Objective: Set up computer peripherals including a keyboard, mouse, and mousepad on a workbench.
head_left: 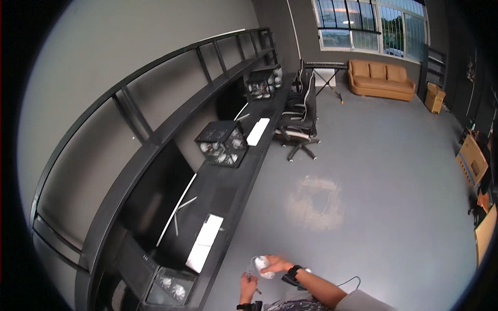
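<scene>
At the bottom centre, my right hand (279,264) has its fingers closed around a white rounded thing that looks like a computer mouse (263,265). A thin grey cable (252,260) curves off its left side toward my other hand. My left hand (248,288), just below and to the left, is closed on what seems to be a bunched grey cable (250,271); a short dark end sticks out beside the fingers. Both wrists carry black bands. Both hands are in front of my body, right of the desk edge, above the floor.
A long black desk (228,194) runs along the left with white keyboards (205,242), dark monitors (158,199) and glass-sided computer cases (222,144). Office chairs (301,124) stand farther along it. A tan sofa (381,79) is at the back; cardboard (472,159) leans at the right.
</scene>
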`<state>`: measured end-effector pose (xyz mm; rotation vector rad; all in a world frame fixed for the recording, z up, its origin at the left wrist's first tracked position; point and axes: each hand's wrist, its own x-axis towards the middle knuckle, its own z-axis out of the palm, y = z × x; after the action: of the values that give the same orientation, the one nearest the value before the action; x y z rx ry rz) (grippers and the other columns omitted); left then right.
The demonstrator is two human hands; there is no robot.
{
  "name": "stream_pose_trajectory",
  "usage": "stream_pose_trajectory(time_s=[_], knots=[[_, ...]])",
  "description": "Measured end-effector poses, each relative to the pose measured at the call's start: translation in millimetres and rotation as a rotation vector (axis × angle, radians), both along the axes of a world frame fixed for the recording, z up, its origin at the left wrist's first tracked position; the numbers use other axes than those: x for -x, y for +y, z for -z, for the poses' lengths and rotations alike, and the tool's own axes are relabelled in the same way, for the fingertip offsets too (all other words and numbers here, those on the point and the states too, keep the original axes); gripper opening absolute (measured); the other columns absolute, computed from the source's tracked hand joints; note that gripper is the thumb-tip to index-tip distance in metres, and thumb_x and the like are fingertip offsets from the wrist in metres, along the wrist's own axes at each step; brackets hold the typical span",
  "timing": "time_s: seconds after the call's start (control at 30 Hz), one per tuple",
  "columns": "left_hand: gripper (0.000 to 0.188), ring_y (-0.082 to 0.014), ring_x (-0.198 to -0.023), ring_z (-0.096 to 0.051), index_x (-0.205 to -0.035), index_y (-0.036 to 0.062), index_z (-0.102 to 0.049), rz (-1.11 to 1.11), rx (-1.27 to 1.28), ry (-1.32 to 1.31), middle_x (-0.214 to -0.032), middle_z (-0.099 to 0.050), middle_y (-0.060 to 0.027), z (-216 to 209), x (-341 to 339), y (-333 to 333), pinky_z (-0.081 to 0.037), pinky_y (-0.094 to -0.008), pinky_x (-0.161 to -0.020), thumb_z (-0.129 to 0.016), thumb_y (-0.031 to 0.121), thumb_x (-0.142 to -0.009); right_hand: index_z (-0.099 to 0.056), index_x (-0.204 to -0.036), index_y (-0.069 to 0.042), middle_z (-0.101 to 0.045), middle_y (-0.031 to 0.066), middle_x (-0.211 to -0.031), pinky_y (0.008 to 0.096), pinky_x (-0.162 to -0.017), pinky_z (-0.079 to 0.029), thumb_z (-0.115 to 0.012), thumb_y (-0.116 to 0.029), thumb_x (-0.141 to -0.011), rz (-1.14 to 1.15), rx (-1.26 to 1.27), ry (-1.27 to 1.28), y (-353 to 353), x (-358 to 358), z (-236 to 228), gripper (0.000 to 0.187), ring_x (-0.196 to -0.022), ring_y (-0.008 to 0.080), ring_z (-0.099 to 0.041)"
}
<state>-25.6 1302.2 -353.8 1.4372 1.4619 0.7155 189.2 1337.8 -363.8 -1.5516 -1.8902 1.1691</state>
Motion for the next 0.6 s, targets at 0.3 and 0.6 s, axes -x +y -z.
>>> stream_pose_trajectory(time_s=[0.3,0.6], knots=[[0.009,-0.0177,-0.066,-0.067,-0.101,-0.0052,-0.053,-0.065,0.106,-0.271,-0.083,-0.068,-0.0138,-3,-10,31,-0.057,-0.0296,-0.062,-0.048,0.001,-0.096,-0.053,-0.128,0.001,-0.063,0.0249,-0.121,0.0426,-0.096,-0.048,-0.077,-0.054,-0.069,0.032,0.061,0.090,17,-16,5,0.085,-0.112,0.0393,-0.061],[0.010,-0.0144,-0.071,-0.066,-0.098,-0.0038,-0.058,0.036,0.163,-0.243,-0.084,-0.069,-0.0095,20,-46,52,-0.055,-0.0279,-0.066,-0.057,0.005,-0.095,-0.055,-0.120,0.003,-0.063,0.0272,-0.114,0.0417,-0.093,-0.050,-0.077,-0.058,-0.070,0.050,0.020,0.057,25,-61,5,0.083,-0.107,0.0404,-0.063]])
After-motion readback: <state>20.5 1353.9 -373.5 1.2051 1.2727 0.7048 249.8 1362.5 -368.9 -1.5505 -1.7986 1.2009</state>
